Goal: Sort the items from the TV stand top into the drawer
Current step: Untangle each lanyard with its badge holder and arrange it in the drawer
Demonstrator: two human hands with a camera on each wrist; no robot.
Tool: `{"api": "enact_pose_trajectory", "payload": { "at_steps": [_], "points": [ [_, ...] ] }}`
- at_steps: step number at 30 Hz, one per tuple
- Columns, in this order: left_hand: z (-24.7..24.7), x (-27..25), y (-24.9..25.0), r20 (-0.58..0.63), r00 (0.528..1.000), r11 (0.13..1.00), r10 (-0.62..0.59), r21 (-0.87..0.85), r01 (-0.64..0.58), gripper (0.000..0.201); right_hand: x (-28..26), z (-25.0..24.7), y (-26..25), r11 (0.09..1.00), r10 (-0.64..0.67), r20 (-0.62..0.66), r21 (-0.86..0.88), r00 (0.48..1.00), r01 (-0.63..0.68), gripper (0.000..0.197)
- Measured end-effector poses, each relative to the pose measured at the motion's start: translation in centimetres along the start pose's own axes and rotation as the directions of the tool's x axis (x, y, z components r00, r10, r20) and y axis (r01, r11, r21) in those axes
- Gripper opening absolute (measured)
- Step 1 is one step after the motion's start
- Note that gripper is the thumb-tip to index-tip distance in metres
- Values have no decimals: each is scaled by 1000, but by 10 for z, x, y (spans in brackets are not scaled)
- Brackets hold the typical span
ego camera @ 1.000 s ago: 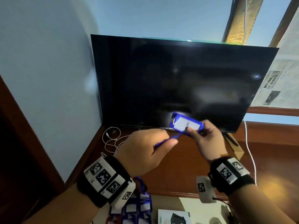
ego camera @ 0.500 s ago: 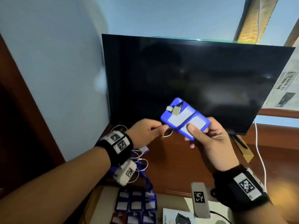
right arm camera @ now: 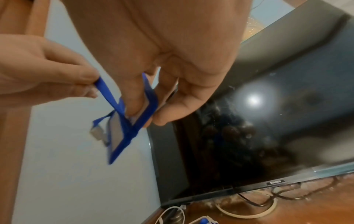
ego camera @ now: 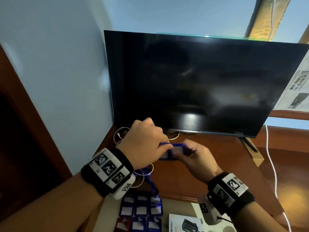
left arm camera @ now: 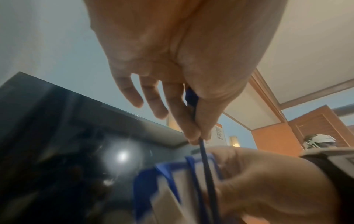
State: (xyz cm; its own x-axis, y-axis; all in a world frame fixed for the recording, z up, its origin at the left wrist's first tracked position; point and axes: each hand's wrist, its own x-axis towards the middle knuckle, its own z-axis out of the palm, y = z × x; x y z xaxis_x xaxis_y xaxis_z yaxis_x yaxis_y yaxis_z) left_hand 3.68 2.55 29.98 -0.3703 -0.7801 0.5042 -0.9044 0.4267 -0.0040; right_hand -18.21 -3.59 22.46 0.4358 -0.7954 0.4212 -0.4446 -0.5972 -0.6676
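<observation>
Head: both hands have dropped lower in front of the TV (ego camera: 192, 81); right hand (ego camera: 199, 158) is gripping the blue badge holder (ego camera: 173, 150).

L wrist: left hand (left arm camera: 172, 60) is pinching the lanyard strap (left arm camera: 205, 166), prob wrapping it before stowing.

R wrist: same grip, holder's clip (right arm camera: 96, 133) is dangling.

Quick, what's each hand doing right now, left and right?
Left hand: pinching the blue lanyard strap.
Right hand: gripping the blue badge holder.
</observation>
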Motion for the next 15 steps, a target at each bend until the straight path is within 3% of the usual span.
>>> {"api": "enact_pose_trajectory", "payload": {
  "at_steps": [3, 6, 8, 11, 14, 15],
  "points": [
    [-8, 7, -22, 217, 966, 957, -144, -218, 191, 24, -7, 2, -13, 993, -33, 205, 118, 978, 9, 13],
    [-1, 6, -42, 464, 862, 703, -203, -544, 459, 17, -10, -3, -24, 935, -26, 294, 345, 955, -81, 15],
    [13, -1, -50, 555, 809, 444, -192, -686, 576, 17, -10, -5, -27, 886, -22, 286, 450, 958, -114, 22],
    [44, -17, -48, 660, 734, -43, -159, -747, 663, 16, -10, 2, -29, 831, -5, 244, 540, 970, -131, 17],
    [70, -33, -29, 660, 748, -485, -74, -679, 551, 41, -10, 16, -26, 757, 72, 147, 636, 986, -150, 14],
    [76, -37, -22, 652, 748, -587, -120, -655, 476, 45, -10, 20, -25, 741, 101, 119, 653, 988, -154, 14]
  ]
}}
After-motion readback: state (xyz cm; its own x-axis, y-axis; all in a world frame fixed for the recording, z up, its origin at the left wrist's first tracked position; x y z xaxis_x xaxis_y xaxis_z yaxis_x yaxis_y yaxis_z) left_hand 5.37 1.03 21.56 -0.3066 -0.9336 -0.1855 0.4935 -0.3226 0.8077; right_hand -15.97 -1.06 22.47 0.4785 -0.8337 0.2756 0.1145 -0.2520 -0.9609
